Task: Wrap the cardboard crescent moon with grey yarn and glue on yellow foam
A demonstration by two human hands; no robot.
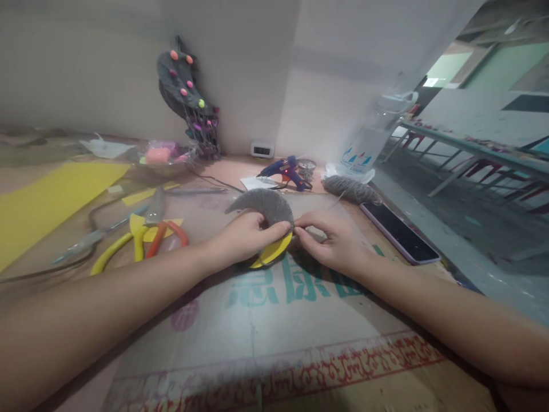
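A crescent shape [268, 203], wrapped in grey yarn over its upper part and bare yellow at its lower end, is held above the table. My left hand [244, 236] grips it, with the thumb lying across its front near the yellow part. Close to the crescent's right edge, my right hand [332, 240] has thumb and index finger pinched together; what they hold is too small to tell. A ball of grey yarn [351, 189] lies behind my right hand.
A phone [401, 232] lies at the right, near a white bottle [364, 143]. Behind are a blue glue gun [286, 171] and a decorated grey crescent [180, 83]. Yellow-handled pliers [138, 237], orange-handled scissors [160, 237] and a yellow sheet [47, 200] are at the left.
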